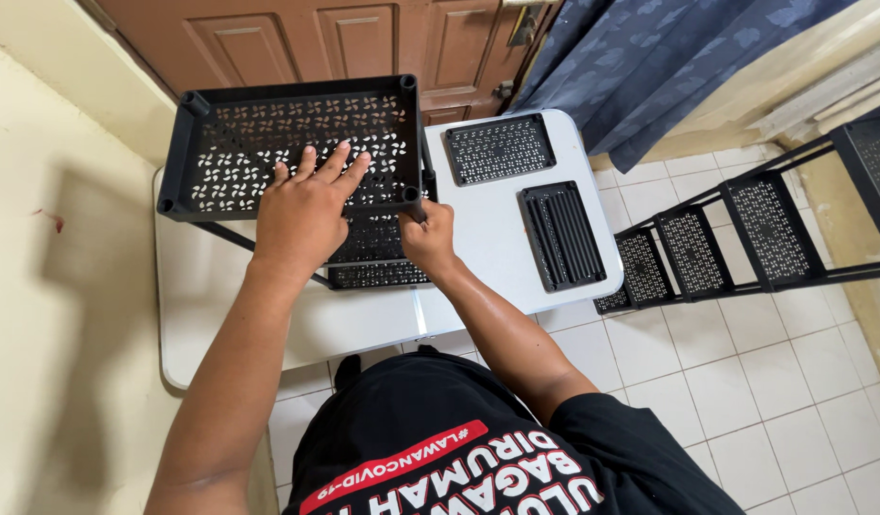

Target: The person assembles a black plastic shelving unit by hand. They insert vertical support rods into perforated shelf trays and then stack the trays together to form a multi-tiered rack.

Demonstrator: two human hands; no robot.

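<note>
Hands on black rack shelf at white worktop (497, 248).
L hand (304, 212) lay flat, fingers spread, on top perforated shelf (239, 143); R hand (428, 236) gripped corner post (413, 202) w/ lower shelf (373, 257) beneath.

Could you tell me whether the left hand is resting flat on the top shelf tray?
Yes, the left hand lies palm-down on the black perforated tray.

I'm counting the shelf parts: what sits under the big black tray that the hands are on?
Under the top tray, a second perforated black shelf and thin rods show on the white table. The left hand and the tray cover the rest.
</note>
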